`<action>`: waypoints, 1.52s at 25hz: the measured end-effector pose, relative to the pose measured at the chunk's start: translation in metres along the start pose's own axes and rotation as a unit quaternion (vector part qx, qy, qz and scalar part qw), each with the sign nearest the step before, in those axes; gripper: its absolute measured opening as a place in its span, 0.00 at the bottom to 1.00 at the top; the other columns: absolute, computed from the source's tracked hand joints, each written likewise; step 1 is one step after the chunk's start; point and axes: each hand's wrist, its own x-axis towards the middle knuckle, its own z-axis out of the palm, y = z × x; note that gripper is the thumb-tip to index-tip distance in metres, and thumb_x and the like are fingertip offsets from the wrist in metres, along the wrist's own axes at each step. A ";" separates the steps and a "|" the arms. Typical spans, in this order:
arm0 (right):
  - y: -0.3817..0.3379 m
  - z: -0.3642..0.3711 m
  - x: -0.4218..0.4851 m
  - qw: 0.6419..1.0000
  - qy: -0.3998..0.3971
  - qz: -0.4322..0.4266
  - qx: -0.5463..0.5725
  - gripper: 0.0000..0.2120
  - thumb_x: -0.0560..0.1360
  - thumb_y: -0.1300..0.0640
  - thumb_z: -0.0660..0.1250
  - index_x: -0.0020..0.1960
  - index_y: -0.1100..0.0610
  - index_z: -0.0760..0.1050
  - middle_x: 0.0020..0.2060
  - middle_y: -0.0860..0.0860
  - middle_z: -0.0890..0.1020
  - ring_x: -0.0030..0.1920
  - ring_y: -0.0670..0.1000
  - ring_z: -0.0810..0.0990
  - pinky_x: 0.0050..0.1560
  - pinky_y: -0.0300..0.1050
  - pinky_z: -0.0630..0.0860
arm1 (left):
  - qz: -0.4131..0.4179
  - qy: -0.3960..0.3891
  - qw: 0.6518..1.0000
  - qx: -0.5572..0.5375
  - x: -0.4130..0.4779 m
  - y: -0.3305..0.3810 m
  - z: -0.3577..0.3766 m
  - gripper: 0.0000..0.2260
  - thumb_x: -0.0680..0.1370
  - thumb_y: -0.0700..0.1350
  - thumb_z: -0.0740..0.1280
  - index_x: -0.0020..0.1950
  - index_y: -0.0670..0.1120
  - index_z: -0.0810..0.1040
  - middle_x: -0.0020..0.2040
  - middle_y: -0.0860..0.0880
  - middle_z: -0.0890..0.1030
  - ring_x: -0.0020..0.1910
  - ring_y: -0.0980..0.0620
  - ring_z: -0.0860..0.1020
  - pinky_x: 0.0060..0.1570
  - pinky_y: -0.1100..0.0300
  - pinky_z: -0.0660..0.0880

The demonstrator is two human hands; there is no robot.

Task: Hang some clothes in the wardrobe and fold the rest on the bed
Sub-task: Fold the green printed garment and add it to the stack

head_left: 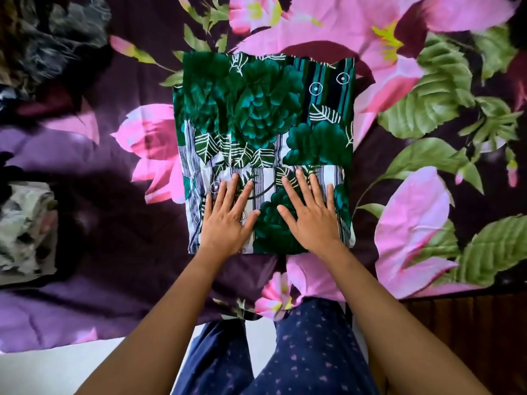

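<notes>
Two hands are flat on the work. Our left hand (228, 220) and right hand (310, 220) lie side by side on the near third of the green leaf-print garment (256, 109). Palms are down, fingers (301, 183) straight and spread, thumbs angled towards each other. Nothing is pinched or gripped.

Position: the garment lies on the bed (427, 238), on the purple floral sheet, close to the edge where we stand, laid out as a rough rectangle. A horizontal cloth edge runs across just beyond our fingertips, so the near part looks like a flap turned up over the rest. We cannot tell how many layers lie beneath.

Step in hand (judgement): folding, not hanging. The pose reads as pressing a fold flat and smoothing out creases. The piece looks only partly folded, since the far two thirds lie open and broad.

Next move (judgement): take the two near corners, or one side edge, in a pinch and carry the cloth over. Edges must be kept aligned, because thin printed cloth like this probably slides and skews. After that, press it flat again.

Also noted: a pale printed folded garment (25, 226) sits at the left of the bed, a likely place to stack this one. A dark heap of clothes (57, 38) lies at the far left corner, unsorted. The wardrobe is not in view.
</notes>
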 end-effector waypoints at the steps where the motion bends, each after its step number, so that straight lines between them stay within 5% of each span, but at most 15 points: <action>1: 0.003 -0.004 -0.003 1.000 0.003 -0.015 0.010 0.30 0.78 0.36 0.47 0.77 0.45 0.46 0.77 0.51 0.49 0.77 0.55 0.49 0.73 0.58 0.38 | 0.007 0.005 1.000 -0.003 -0.003 -0.001 -0.002 0.30 0.75 0.67 0.42 0.75 0.58 0.43 0.76 0.55 0.42 0.75 0.54 0.41 0.72 0.51 0.38; 5: 0.027 -0.015 -0.033 0.986 0.018 -0.163 0.019 0.41 0.73 0.34 0.62 0.78 0.53 0.52 0.77 0.61 0.47 0.77 0.59 0.48 0.74 0.62 0.46 | 0.115 0.025 0.992 0.046 -0.023 -0.008 -0.006 0.37 0.74 0.70 0.49 0.77 0.53 0.44 0.77 0.51 0.42 0.76 0.50 0.46 0.72 0.47 0.42; 7: 0.037 -0.013 -0.043 0.981 -0.007 -0.191 -0.036 0.48 0.66 0.40 0.72 0.77 0.54 0.53 0.75 0.65 0.50 0.76 0.61 0.51 0.73 0.64 0.52 | 0.174 0.000 0.978 0.117 -0.029 -0.014 -0.006 0.47 0.68 0.69 0.63 0.78 0.52 0.43 0.78 0.49 0.43 0.75 0.47 0.51 0.71 0.43 0.48; 10: 0.034 -0.007 -0.039 0.983 -0.067 -0.151 -0.084 0.54 0.60 0.53 0.79 0.77 0.55 0.52 0.74 0.68 0.53 0.75 0.64 0.54 0.71 0.64 0.53 | 0.139 -0.043 0.976 0.163 -0.029 -0.013 -0.004 0.58 0.56 0.48 0.78 0.78 0.53 0.47 0.77 0.49 0.52 0.75 0.45 0.53 0.70 0.41 0.50; 14: 0.010 -0.021 -0.032 0.981 -0.126 -0.115 -0.091 0.47 0.68 0.76 0.59 0.77 0.56 0.37 0.73 0.68 0.37 0.74 0.67 0.38 0.71 0.65 0.40 | 0.089 -0.075 0.981 0.156 -0.027 0.003 -0.006 0.56 0.59 0.31 0.71 0.77 0.52 0.42 0.78 0.48 0.47 0.75 0.40 0.49 0.65 0.33 0.52; 17: 0.000 -0.055 -0.032 0.964 -0.244 -0.091 -0.054 0.44 0.70 0.79 0.52 0.77 0.54 0.36 0.73 0.65 0.33 0.74 0.64 0.34 0.72 0.63 0.38 | 0.055 -0.190 0.971 0.130 -0.023 0.022 -0.037 0.44 0.72 0.28 0.60 0.74 0.50 0.31 0.76 0.49 0.34 0.75 0.39 0.39 0.68 0.33 0.45; 19: -0.004 -0.072 -0.033 0.937 -0.335 -0.093 -0.023 0.41 0.73 0.76 0.53 0.78 0.52 0.39 0.75 0.63 0.37 0.76 0.62 0.39 0.74 0.62 0.44 | 0.043 -0.305 0.940 0.149 -0.023 0.033 -0.063 0.40 0.76 0.30 0.58 0.76 0.49 0.34 0.77 0.48 0.35 0.76 0.40 0.41 0.69 0.35 0.48; 22: -0.012 -0.104 -0.045 0.875 -0.465 -0.128 0.037 0.36 0.75 0.70 0.57 0.78 0.53 0.49 0.75 0.62 0.57 0.69 0.60 0.66 0.65 0.51 0.69 | 0.041 -0.449 0.885 0.111 -0.033 0.044 -0.102 0.33 0.74 0.32 0.61 0.77 0.48 0.54 0.76 0.45 0.57 0.72 0.43 0.63 0.66 0.49 0.67; 24: -0.010 -0.127 -0.047 0.856 -0.492 -0.146 0.063 0.30 0.77 0.63 0.63 0.76 0.55 0.57 0.70 0.57 0.68 0.64 0.56 0.72 0.59 0.45 0.71 | 0.031 -0.508 0.859 0.049 -0.034 0.043 -0.122 0.24 0.70 0.32 0.64 0.65 0.44 0.73 0.58 0.45 0.79 0.55 0.46 0.76 0.43 0.61 0.74; 26: 0.000 -0.139 -0.036 0.876 -0.459 -0.120 0.088 0.30 0.76 0.58 0.67 0.75 0.55 0.59 0.71 0.54 0.67 0.68 0.53 0.69 0.65 0.43 0.67 | -0.005 -0.492 0.870 -0.028 -0.019 0.033 -0.134 0.19 0.67 0.31 0.67 0.56 0.42 0.78 0.46 0.47 0.81 0.44 0.50 0.76 0.35 0.64 0.70; 31: 0.027 -0.126 0.019 0.946 -0.267 -0.054 0.175 0.26 0.74 0.51 0.70 0.69 0.52 0.68 0.67 0.55 0.72 0.66 0.55 0.70 0.64 0.46 0.68 | -0.046 -0.249 0.960 -0.118 0.019 -0.007 -0.133 0.27 0.72 0.49 0.71 0.70 0.50 0.68 0.60 0.47 0.76 0.55 0.49 0.76 0.57 0.58 0.72; 33: 0.029 -0.117 0.032 0.951 -0.250 -0.057 0.172 0.28 0.72 0.50 0.73 0.68 0.53 0.69 0.67 0.55 0.72 0.67 0.55 0.69 0.62 0.45 0.67 | -0.045 -0.219 0.965 -0.136 0.022 -0.019 -0.128 0.32 0.69 0.48 0.76 0.70 0.49 0.68 0.58 0.48 0.77 0.54 0.53 0.75 0.57 0.62 0.69; 38: 0.026 -0.116 0.051 0.956 -0.220 -0.050 0.189 0.23 0.75 0.54 0.69 0.69 0.55 0.69 0.66 0.57 0.73 0.67 0.56 0.69 0.65 0.50 0.67 | -0.069 -0.225 0.951 -0.198 0.038 -0.029 -0.135 0.25 0.69 0.40 0.75 0.64 0.45 0.73 0.52 0.47 0.79 0.46 0.54 0.77 0.49 0.64 0.72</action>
